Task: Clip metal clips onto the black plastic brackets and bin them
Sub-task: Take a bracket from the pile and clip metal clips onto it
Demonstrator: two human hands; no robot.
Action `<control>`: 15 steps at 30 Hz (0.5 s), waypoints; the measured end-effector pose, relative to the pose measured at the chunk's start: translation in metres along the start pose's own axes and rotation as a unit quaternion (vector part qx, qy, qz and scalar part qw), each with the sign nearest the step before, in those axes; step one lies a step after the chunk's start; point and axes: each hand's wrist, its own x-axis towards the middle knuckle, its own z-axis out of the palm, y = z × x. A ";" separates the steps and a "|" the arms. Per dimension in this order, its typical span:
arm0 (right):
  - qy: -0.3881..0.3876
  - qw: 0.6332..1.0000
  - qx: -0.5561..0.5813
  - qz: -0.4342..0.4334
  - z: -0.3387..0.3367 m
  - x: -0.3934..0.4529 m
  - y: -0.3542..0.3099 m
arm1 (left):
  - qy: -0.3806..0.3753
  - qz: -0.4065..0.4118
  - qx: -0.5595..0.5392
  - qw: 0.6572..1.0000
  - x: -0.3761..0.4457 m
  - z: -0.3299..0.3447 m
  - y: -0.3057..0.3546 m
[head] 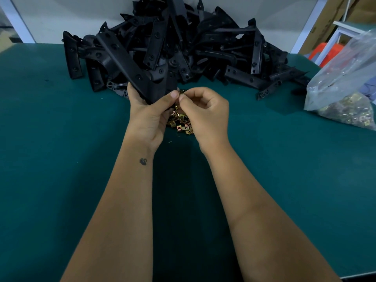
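Observation:
My left hand (148, 115) grips the near end of a long black plastic bracket (126, 66) that slants up and to the left. My right hand (205, 110) pinches a small brass-coloured metal clip (181, 94) between thumb and forefinger, right against the bracket's near end. Whether the clip sits on the bracket is hidden by my fingers. Under both hands lies a small heap of loose metal clips (181, 124) on the green table (61, 139).
A large pile of black brackets (183, 47) fills the back of the table against a white wall. A clear plastic bag of clips (343, 94) lies at the right edge. Orange stools and cardboard stand beyond the table at the far right.

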 end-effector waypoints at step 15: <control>-0.032 0.991 0.113 0.059 -0.001 0.001 0.001 | 0.013 -0.006 -0.015 1.000 0.002 -0.003 -0.003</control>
